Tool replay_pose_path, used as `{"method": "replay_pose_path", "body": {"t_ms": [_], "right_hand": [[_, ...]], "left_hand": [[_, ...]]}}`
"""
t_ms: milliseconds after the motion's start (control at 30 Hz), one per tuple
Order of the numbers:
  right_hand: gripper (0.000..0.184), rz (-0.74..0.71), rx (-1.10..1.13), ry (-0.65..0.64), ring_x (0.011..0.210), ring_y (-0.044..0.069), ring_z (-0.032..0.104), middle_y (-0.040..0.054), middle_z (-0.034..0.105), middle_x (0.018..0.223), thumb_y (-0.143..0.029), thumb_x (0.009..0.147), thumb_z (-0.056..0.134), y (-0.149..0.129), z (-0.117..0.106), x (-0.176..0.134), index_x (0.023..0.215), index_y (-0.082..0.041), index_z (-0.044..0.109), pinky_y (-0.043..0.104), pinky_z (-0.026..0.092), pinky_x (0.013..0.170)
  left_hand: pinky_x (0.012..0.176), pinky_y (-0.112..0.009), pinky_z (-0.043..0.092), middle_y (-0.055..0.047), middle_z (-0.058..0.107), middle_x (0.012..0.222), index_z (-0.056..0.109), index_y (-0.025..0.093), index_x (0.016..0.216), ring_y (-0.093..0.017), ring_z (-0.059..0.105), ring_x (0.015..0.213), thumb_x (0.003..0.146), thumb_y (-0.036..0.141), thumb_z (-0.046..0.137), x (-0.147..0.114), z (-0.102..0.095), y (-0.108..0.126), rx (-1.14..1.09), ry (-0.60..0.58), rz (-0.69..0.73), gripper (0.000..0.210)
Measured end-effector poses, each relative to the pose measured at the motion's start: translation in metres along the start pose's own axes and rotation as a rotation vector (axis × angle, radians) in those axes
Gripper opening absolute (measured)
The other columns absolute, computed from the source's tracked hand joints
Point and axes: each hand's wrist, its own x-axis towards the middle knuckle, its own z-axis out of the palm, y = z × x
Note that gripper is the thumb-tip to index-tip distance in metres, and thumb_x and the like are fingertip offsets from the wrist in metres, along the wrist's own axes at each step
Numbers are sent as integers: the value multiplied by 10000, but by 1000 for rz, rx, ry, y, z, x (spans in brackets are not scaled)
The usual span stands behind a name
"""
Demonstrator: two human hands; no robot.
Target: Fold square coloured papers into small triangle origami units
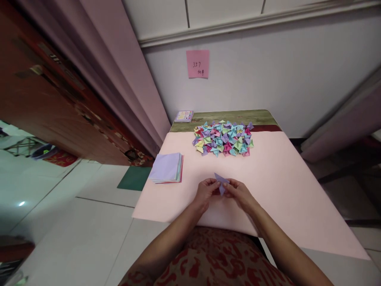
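Observation:
A small folded piece of purple origami paper [221, 181] is pinched between both of my hands, just above the near part of the table. My left hand [207, 190] grips its left side with thumb and fingers. On the right side, my right hand [239, 191] presses it with the thumb, fingers curled behind. Beyond my hands lies a heap of folded paper pieces [222, 138] in blue, purple, green, yellow and pink. To the left sits a stack of square origami paper [166, 167], a purple sheet on top.
Pale pink paper covers the table [276, 171]. A small printed packet [184, 116] lies at its far left corner. On the wall behind is a pink note [198, 64] with handwriting. A red-brown door [77, 91] and a purple curtain [131, 71] stand left of the table.

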Motion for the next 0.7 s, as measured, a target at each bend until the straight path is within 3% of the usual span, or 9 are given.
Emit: {"method": "replay_pose_path", "body": {"t_ms": [200, 367, 533, 700], "right_hand": [[326, -106, 159, 132, 516, 67, 496, -19, 624, 599, -390, 590, 875, 7, -2, 2, 729, -156, 696, 189, 384, 484], [319, -5, 397, 211, 492, 56, 521, -47, 599, 563, -356, 565, 902, 7, -11, 2, 713, -176, 685, 157, 441, 456], [331, 116, 601, 149, 503, 50, 572, -59, 632, 606, -282, 563, 916, 3, -21, -1, 763, -188, 670, 125, 505, 461], [338, 132, 640, 117, 509, 44, 583, -68, 638, 622, -262, 577, 910, 1, -28, -4, 776, -184, 648, 111, 514, 468]], "left_hand": [[577, -254, 434, -9, 614, 616, 650, 121, 708, -107, 549, 542, 594, 377, 825, 1, 6, -6, 105, 14, 40, 331], [602, -243, 410, 15, 600, 670, 651, 154, 727, -91, 510, 584, 643, 326, 785, -2, 17, -1, 97, 110, 218, 233], [700, -253, 422, -5, 638, 743, 695, 158, 742, -114, 540, 704, 621, 258, 805, -10, 34, 7, 121, -22, 254, 191], [769, -292, 448, -24, 657, 780, 713, 153, 771, -142, 566, 756, 609, 262, 822, -13, 45, 7, 140, -64, 223, 223]]}}
